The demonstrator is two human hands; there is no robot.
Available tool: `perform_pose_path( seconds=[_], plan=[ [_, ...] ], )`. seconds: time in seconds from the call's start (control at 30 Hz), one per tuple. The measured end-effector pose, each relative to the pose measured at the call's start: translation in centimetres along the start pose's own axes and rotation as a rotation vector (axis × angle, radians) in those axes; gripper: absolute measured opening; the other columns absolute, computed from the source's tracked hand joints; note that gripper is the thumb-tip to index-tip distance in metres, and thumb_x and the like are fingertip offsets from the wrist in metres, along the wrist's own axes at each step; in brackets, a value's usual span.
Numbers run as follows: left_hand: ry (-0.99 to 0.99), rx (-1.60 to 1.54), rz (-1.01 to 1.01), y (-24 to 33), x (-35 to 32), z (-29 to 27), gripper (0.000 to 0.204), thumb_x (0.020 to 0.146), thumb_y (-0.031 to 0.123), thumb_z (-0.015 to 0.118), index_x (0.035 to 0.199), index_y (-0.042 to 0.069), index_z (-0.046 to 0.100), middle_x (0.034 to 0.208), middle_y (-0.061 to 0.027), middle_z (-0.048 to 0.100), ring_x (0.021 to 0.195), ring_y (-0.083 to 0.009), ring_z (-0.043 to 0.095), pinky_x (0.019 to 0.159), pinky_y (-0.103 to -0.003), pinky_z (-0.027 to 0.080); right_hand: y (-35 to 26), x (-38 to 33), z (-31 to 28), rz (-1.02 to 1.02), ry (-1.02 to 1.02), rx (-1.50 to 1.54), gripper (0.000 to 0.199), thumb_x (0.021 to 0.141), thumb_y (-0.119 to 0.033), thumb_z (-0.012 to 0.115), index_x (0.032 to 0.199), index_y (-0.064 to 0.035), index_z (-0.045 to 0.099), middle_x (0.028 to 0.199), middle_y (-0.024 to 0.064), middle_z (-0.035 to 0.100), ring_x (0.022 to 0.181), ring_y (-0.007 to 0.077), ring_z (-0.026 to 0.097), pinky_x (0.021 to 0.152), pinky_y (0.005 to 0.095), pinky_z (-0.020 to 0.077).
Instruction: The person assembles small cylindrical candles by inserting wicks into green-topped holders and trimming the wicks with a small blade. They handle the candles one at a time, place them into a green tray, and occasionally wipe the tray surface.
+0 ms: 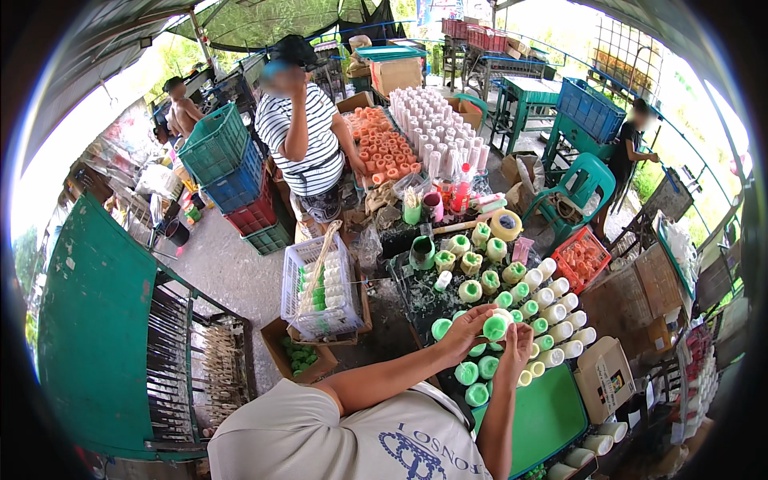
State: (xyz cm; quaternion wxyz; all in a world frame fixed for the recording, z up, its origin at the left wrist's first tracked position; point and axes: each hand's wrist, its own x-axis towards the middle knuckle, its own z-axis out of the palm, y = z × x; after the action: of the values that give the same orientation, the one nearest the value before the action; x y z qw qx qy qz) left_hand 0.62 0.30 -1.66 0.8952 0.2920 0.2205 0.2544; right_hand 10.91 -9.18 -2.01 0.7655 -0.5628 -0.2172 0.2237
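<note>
The left hand [466, 330] is pinching a round green-and-white waxy-looking piece [495, 328] between partly closed fingers; the right hand [517, 354], half-curled, is touching its right edge (whether gripping, and the long axis, cannot be determined). The piece is sitting between both hands, equally near.

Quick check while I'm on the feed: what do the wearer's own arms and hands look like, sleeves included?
The left hand and right hand are bare, without gloves, and both forearms are uncovered. The left sleeve is short and pale grey, part of a T-shirt with dark blue print; the right sleeve can't be made out.
</note>
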Motion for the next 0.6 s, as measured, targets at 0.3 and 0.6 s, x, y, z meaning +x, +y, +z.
perform_pose_path(
  seconds=[0.3, 0.6],
  plan=[
    [0.027, 0.022, -0.024, -0.06, 0.17, -0.33, 0.048, 0.107, 0.037, 0.064, 0.146, 0.011, 0.055, 0.134, -0.0038, 0.066, 0.119, -0.0145, 0.066, 0.098, -0.034, 0.058, -0.72, -0.19, 0.26, 0.042, -0.023, -0.003, 0.021, 0.106, -0.026, 0.067, 0.104, -0.0066, 0.06, 0.095, 0.0009, 0.062, 0.084, 0.0082, 0.059, 0.073, 0.0251, 0.0497],
    [-0.016, 0.006, -0.016, -0.33, 0.39, -0.84, 0.05, 0.107, 0.037, 0.064, 0.149, 0.011, 0.053, 0.136, -0.0041, 0.065, 0.121, -0.0149, 0.065, 0.101, -0.035, 0.057, -1.01, -0.31, 0.45, 0.068, -0.013, 0.067, 0.017, 0.107, -0.019, 0.067, 0.104, -0.0047, 0.058, 0.097, 0.0008, 0.061, 0.085, 0.0075, 0.058, 0.073, 0.0227, 0.0477]
  ],
)
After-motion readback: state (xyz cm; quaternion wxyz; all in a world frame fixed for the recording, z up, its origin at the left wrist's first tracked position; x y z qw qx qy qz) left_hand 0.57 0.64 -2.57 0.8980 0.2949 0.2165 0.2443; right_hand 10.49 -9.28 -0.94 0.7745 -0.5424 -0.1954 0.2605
